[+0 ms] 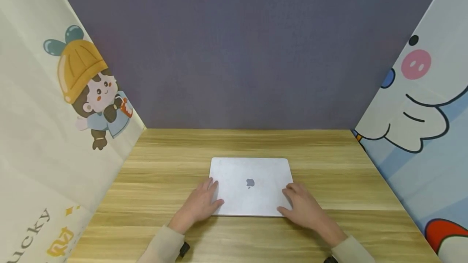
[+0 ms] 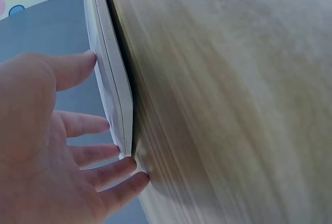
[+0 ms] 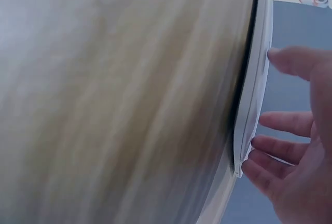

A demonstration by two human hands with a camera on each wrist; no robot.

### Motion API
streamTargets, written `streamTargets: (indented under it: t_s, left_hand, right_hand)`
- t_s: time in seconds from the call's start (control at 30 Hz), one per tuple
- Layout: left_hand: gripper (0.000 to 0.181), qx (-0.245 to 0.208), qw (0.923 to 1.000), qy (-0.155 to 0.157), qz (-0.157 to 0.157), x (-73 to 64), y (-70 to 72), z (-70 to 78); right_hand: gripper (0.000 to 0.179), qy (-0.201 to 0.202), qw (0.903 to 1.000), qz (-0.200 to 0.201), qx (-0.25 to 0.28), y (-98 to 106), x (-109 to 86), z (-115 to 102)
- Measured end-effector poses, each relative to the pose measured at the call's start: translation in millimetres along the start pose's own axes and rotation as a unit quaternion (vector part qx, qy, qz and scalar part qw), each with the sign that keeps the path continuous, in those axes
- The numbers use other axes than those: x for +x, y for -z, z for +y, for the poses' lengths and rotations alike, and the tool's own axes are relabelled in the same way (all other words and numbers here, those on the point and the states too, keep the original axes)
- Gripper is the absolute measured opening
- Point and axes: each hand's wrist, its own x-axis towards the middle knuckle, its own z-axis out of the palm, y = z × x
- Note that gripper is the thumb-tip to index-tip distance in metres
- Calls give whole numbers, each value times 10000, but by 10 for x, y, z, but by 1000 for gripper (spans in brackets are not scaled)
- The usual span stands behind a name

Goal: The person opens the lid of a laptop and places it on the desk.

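Note:
A closed silver laptop (image 1: 252,200) with a dark apple logo on its lid lies flat on the wooden table (image 1: 252,240). At its left side, my left hand (image 1: 198,203) touches the lid with the thumb and first fingers. In the left wrist view those fingers are fairly straight, and the lowest ones reach past the laptop's corner. My right hand (image 1: 302,207) rests at the opposite side, its thumb on the lid near the front corner. Seen from the right wrist, its fingertips meet the laptop's edge (image 3: 252,89) with the fingers loosely extended.
A dark grey panel (image 1: 241,52) stands behind the table. Cream fabric (image 1: 25,92) with a cartoon child closes off the left, and fabric with a white cartoon animal (image 1: 438,88) hangs on the right. Bare wood surrounds the laptop.

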Motion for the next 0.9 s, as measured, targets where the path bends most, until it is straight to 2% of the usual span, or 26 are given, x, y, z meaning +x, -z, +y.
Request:
streamTargets:
  t_s: [0.17, 0.3, 0.63, 0.9]
  left_hand:
    - [73, 86, 9998, 33, -188, -32, -1, 8]
    - [76, 165, 9996, -31, -248, -55, 14, 12]
    - [81, 118, 9990, -108, -425, -65, 24, -10]
    - [80, 51, 9991, -131, -393, -65, 33, -15]
  right_hand:
    - [64, 343, 9989, -173, -273, 2, -80, -18]
    - [68, 609, 9968, -141, -501, 1, -121, -26]
    - [68, 554, 9947, -472, -729, 0, -103, -15]
    - [64, 871, 9916, -228, -929, 29, -53, 11]
